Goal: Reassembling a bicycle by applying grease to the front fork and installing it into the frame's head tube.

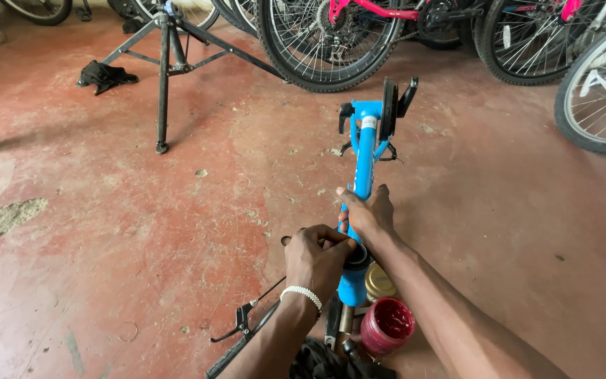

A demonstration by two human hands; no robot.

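it was a bicycle repair workshop: parked bikes [359, 35] lined the back, a repair stand [165, 70] stood on the stained red concrete floor [106, 231], a brake lever [241, 323] lay loose.

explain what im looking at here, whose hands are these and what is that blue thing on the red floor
This is one picture from a camera worn on a person's head, looking down at their own two bare hands. There is no machine.

The right hand grips a bright blue metal bicycle fork, which points away over the worn red concrete floor. The left hand, with a white bead bracelet, has its fingers at the black ring on the fork's near end.

Below the hands stand an open tub of red grease and a gold lid. A black brake lever lies to the left. Farther off are a black repair stand and parked bicycles.
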